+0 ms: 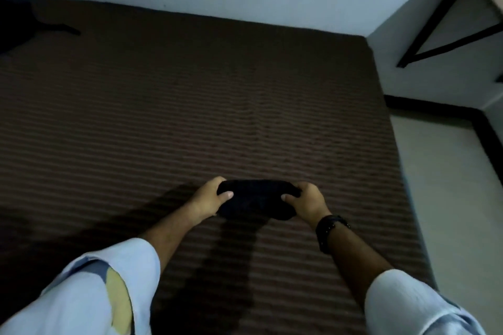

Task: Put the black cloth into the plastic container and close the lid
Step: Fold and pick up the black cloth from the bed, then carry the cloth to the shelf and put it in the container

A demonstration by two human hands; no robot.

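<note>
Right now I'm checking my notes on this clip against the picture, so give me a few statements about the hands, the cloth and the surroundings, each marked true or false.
1. Both hands grip the black cloth. True: the left hand and the right hand each hold one end.
2. The cloth is spread out flat. False: it is bunched into a compact bundle.
3. A dark wristband sits on the right wrist. True.
4. The plastic container stands open beside the hands. False: no container is in view.
5. The surface below is plain white. False: it is dark brown and striped.
</note>
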